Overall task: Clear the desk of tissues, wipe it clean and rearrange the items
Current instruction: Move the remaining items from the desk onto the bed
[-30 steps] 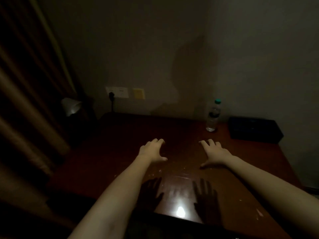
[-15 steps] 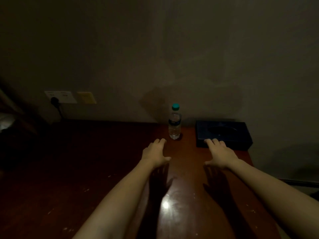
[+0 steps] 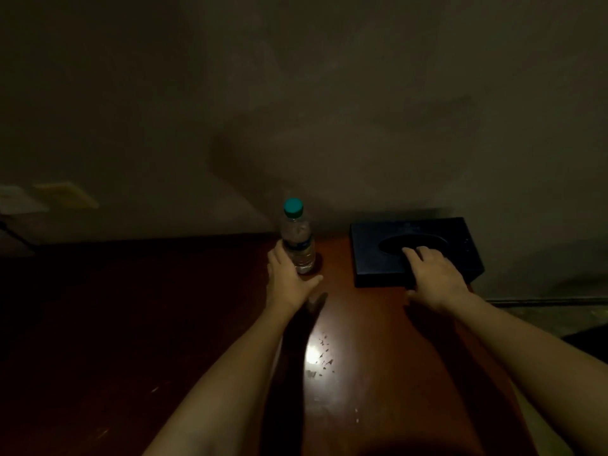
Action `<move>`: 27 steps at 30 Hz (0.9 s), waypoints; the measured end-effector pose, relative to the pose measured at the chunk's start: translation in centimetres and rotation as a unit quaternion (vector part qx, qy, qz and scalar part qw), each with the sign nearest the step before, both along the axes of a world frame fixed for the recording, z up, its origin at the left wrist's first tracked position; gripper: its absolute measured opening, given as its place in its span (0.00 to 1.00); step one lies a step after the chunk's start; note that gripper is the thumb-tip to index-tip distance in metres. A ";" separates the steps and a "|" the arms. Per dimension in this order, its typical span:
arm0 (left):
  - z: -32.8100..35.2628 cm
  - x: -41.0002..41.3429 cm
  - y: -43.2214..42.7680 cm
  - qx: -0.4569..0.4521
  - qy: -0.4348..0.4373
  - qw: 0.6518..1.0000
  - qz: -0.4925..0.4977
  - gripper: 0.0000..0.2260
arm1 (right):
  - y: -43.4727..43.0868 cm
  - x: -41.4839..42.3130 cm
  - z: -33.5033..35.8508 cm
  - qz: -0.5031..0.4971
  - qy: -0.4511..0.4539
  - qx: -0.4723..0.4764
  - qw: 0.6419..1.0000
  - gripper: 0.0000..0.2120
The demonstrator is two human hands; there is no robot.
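- Our left hand (image 3: 289,281) spreads wide, fingers against the water bottle (image 3: 297,240), thumb splayed in front.
- Our right hand (image 3: 434,274) lies flat atop the dark tissue box (image 3: 371,255).
- Specks (image 3: 324,357) dot the desk (image 3: 378,390) between our forearms.

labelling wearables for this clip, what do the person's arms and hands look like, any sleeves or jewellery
The left forearm and right forearm are bare to the frame's edge: no sleeves or cuffs. The left hand and right hand are ungloved, with no watch, bracelet or ring visible, though the light is dim, so a thin ring could go unseen.
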State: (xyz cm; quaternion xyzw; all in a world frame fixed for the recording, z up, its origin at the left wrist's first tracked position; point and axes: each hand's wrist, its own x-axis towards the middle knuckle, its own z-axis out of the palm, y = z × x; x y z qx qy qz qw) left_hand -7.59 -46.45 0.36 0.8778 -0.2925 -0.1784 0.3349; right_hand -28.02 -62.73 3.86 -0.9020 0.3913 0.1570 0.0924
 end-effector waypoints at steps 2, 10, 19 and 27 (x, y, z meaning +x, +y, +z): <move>-1.0 0.6 -0.9 -0.064 0.019 0.997 0.027 0.49 | -1.4 0.0 -1.1 -0.006 0.000 0.011 1.000 0.43; -1.3 2.3 -3.2 -0.161 0.066 0.981 0.086 0.31 | -3.0 -0.3 -4.5 0.002 -0.054 -0.023 0.998 0.27; -0.8 0.5 0.1 -0.119 0.057 0.990 0.042 0.32 | 1.5 -0.9 -4.3 0.030 -0.022 -0.038 0.999 0.27; -0.7 -5.2 7.1 -0.090 0.086 0.992 0.014 0.30 | 10.4 -4.4 -4.6 0.076 -0.001 -0.039 0.996 0.26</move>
